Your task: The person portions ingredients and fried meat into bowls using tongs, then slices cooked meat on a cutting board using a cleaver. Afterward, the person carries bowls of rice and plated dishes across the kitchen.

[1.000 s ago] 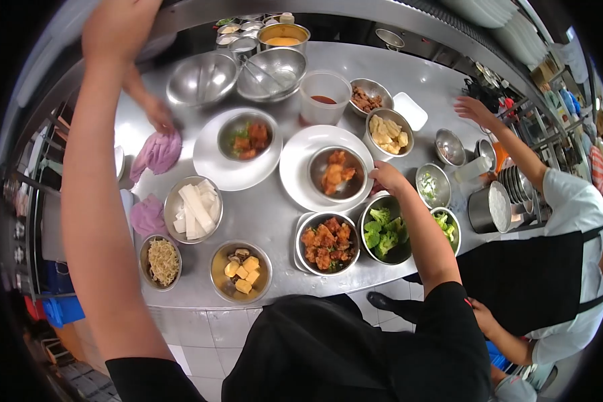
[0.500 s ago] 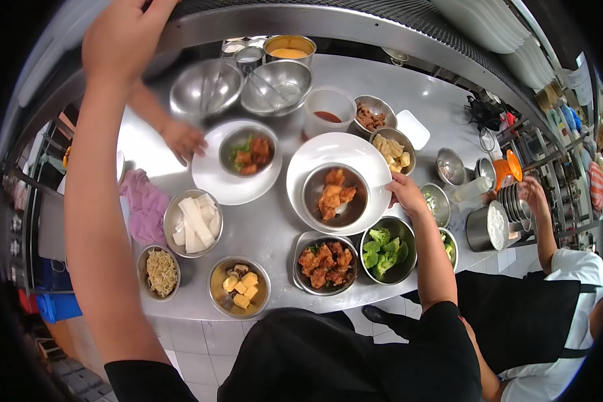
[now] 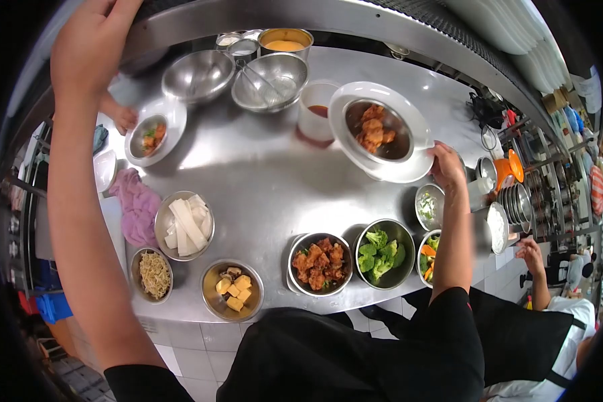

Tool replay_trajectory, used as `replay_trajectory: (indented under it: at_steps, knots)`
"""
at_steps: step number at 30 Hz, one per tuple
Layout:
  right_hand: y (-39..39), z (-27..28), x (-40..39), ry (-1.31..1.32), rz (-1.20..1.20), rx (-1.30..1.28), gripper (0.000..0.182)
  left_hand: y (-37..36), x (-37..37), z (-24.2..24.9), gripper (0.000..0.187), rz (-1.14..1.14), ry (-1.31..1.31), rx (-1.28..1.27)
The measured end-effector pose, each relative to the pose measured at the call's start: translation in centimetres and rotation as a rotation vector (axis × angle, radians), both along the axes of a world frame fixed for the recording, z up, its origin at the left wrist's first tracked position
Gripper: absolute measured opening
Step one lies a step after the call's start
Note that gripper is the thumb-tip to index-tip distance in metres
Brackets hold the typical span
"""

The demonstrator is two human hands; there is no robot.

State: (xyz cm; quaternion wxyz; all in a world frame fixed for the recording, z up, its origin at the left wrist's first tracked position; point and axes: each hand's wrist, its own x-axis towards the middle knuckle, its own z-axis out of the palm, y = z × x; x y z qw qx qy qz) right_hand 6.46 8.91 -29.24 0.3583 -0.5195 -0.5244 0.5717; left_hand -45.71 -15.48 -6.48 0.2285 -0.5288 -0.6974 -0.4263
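My right hand (image 3: pixel 445 167) grips the rim of the round white plate (image 3: pixel 409 171), lifted above the steel counter (image 3: pixel 268 194); a small metal bowl of fried chicken (image 3: pixel 376 130) sits on it beyond my fingertips. My left hand (image 3: pixel 87 47) is raised high, fingers curled; I cannot tell whether it grips anything.

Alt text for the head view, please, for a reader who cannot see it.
The right hand lifts a white plate carrying a metal bowl of fried pieces above a steel counter crowded with bowls of food. The left hand reaches up to a shelf edge.
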Motion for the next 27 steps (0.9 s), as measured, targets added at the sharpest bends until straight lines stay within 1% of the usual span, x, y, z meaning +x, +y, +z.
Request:
replay_trajectory:
  at_steps: [1, 3, 4, 5, 6, 8, 11, 12, 14, 15, 17, 18, 20, 23, 25, 27]
  knots:
    - [1.0, 0.3, 0.0, -0.009, -0.020, 0.015, 0.023, -0.1, -0.2, 0.0, 0.046, 0.013, 0.002, -0.004]
    - [3.6, 0.4, 0.3, -0.028, -0.044, 0.056, 0.014, -0.1, -0.9, -0.4, 0.044, -0.055, 0.019, 0.034]
    - [5.5, -0.3, 1.0, -0.043, -0.049, 0.046, 0.016, -0.4, 0.5, -0.6, 0.044, -0.036, 0.019, 0.021]
    - [7.5, -0.8, 1.1, 0.003, -0.068, 0.051, 0.016, -0.6, 3.5, -0.7, 0.040, -0.057, 0.043, 0.158]
    - [9.2, -1.4, 0.8, 0.048, -0.086, 0.056, 0.017, -0.5, 4.5, -1.0, 0.040, -0.079, 0.044, 0.224]
    - [11.0, -1.5, 0.0, 0.029, -0.064, 0.130, 0.019, -0.3, 4.7, -1.0, 0.039, -0.128, 0.033, 0.278]
    - [13.7, -2.4, -1.0, 0.091, -0.052, 0.174, 0.022, -0.2, 4.6, -1.8, 0.040, -0.170, 0.015, 0.256]
    - [14.1, -2.5, -1.4, 0.120, -0.050, 0.174, 0.023, -0.4, 5.0, -2.0, 0.040, -0.218, 0.035, 0.235]
    - [16.2, -3.3, -1.2, 0.158, -0.045, 0.149, 0.023, -0.4, 3.8, 0.8, 0.039, -0.262, 0.066, 0.220]
    - [17.0, -3.5, -1.3, 0.192, -0.047, 0.129, 0.023, -0.4, 1.5, 4.4, 0.038, -0.275, -0.132, -0.087]
    - [17.2, -3.6, -2.1, 0.196, -0.051, 0.110, 0.023, -0.4, 2.3, 4.2, 0.037, -0.271, -0.332, -0.396]
    - [17.2, -3.5, -2.4, 0.197, -0.066, 0.097, 0.022, -0.5, 3.0, 0.7, 0.038, -0.327, -0.167, -0.090]
    - [17.5, -3.4, -2.7, 0.200, -0.055, 0.098, 0.022, -0.3, 4.1, -1.8, 0.038, -0.371, 0.004, 0.212]
    - [16.4, -3.1, -3.2, 0.193, -0.025, 0.106, 0.021, 0.2, 3.4, -1.9, 0.039, -0.260, 0.063, 0.305]
    - [15.0, -1.8, -4.2, 0.190, 0.012, 0.119, 0.020, -0.5, 3.5, -1.7, 0.040, -0.270, 0.051, 0.265]
    - [12.6, -0.2, -6.1, 0.119, 0.082, 0.188, 0.019, -1.7, 4.2, -1.2, 0.042, -0.275, 0.038, 0.206]
